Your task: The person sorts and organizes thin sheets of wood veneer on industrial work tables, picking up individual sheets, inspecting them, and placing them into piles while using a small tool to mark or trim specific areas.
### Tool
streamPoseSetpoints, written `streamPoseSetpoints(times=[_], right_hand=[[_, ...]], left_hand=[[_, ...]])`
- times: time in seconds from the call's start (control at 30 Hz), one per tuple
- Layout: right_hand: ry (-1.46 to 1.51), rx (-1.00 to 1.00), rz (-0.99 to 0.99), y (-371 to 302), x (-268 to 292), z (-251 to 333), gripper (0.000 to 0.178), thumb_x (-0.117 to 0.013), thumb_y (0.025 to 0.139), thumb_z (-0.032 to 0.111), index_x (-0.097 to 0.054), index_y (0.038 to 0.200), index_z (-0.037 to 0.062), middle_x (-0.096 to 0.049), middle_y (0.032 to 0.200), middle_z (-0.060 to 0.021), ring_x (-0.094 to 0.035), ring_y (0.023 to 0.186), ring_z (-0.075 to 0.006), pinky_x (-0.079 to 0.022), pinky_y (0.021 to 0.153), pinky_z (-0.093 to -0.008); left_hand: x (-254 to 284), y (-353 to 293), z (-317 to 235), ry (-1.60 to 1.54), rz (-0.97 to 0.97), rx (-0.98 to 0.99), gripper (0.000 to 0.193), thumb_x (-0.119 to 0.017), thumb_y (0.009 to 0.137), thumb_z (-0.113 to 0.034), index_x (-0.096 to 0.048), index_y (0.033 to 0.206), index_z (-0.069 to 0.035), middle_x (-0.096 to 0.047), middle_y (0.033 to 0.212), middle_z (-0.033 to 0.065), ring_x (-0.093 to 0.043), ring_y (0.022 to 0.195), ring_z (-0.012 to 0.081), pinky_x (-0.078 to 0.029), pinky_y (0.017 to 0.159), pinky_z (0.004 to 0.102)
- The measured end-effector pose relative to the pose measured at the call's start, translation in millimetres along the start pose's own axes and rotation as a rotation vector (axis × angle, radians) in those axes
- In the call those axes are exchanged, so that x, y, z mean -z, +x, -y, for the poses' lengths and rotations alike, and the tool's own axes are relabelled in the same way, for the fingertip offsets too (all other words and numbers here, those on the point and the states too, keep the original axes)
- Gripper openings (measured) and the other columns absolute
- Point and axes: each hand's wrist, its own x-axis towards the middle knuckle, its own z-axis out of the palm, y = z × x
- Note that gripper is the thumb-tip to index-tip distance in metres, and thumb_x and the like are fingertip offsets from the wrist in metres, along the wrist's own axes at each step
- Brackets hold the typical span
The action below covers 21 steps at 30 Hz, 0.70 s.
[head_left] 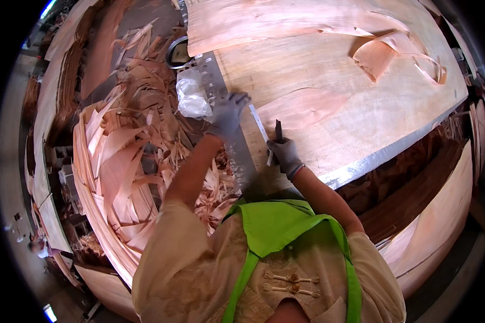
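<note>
My right hand (286, 155), in a grey glove, is closed around a dark, narrow tool (278, 129) that looks like a knife; its exact kind is unclear. A thin white strip (258, 123), perhaps tape, runs from beside that hand toward my left hand. My left hand (227, 117), also gloved in grey, is smeared by motion over the metal edge strip, and its fingers cannot be made out well. Beneath both hands lies a pale wood veneer sheet (307, 70), with a pinkish veneer patch (307, 107) on it.
Left of the sheet, a white plastic bag (192, 96) and a round dark-rimmed container (179, 53) sit on the metal strip. Torn veneer scraps (118, 167) heap up at the left. A curled veneer piece (377, 56) lies at the far right; stacked veneer (431, 226) stands below.
</note>
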Motion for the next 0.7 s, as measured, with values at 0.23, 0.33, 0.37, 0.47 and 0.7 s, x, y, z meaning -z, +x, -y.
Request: streamPoseSetpoints(times=[0.23, 0.33, 0.37, 0.47, 0.7], right_hand=[[-0.012, 0.033, 0.026, -1, 0, -2, 0.016, -0.063, 0.084, 0.015, -0.058, 0.079, 0.0008, -0.057, 0.062, -0.0048, -0.052, 0.045, -0.0124, -0.041, 0.04, -0.0265], [0.061, 0.019, 0.026, -2, -2, -7, 0.015, -0.06, 0.086, 0.015, -0.058, 0.079, 0.0027, -0.056, 0.061, -0.0035, -0.049, 0.043, -0.0114, -0.038, 0.038, -0.0264], [0.098, 0.015, 0.028, -4, -6, -8, 0.014, -0.059, 0.087, 0.015, -0.058, 0.079, 0.0034, -0.055, 0.06, -0.0029, -0.048, 0.043, -0.0111, -0.037, 0.038, -0.0264], [0.334, -0.082, 0.047, -16, -34, -7, 0.015, -0.056, 0.089, 0.017, -0.056, 0.078, 0.0077, -0.052, 0.059, -0.0008, -0.044, 0.041, -0.0096, -0.032, 0.037, -0.0254], [0.336, -0.128, 0.155, -38, -67, -51, 0.015, -0.058, 0.088, 0.018, -0.061, 0.091, 0.0037, -0.059, 0.072, -0.0022, -0.055, 0.064, -0.013, -0.044, 0.058, -0.0291]], left_hand=[[-1, -35, 2, 0.153, 0.094, -0.474, 0.045, -0.043, 0.086, -0.017, -0.048, 0.129, -0.027, -0.043, 0.138, 0.0079, -0.042, 0.124, 0.0258, -0.033, 0.101, 0.0431], [-2, -34, -5, 0.13, 0.117, -0.473, 0.045, -0.043, 0.086, -0.018, -0.048, 0.129, -0.032, -0.041, 0.138, 0.0119, -0.04, 0.125, 0.0293, -0.032, 0.102, 0.0437], [-3, -34, -6, 0.124, 0.123, -0.468, 0.045, -0.043, 0.087, -0.018, -0.048, 0.128, -0.034, -0.04, 0.138, 0.0132, -0.04, 0.126, 0.0305, -0.033, 0.101, 0.0444], [0, -30, -6, 0.145, 0.161, -0.444, 0.044, -0.043, 0.087, -0.018, -0.048, 0.128, -0.032, -0.038, 0.14, 0.014, -0.038, 0.127, 0.0313, -0.034, 0.1, 0.0451], [2, -29, -12, 0.131, 0.244, -0.376, 0.053, -0.047, 0.084, -0.015, -0.044, 0.131, -0.041, -0.037, 0.14, 0.0136, -0.04, 0.124, 0.0358, -0.038, 0.096, 0.0488]])
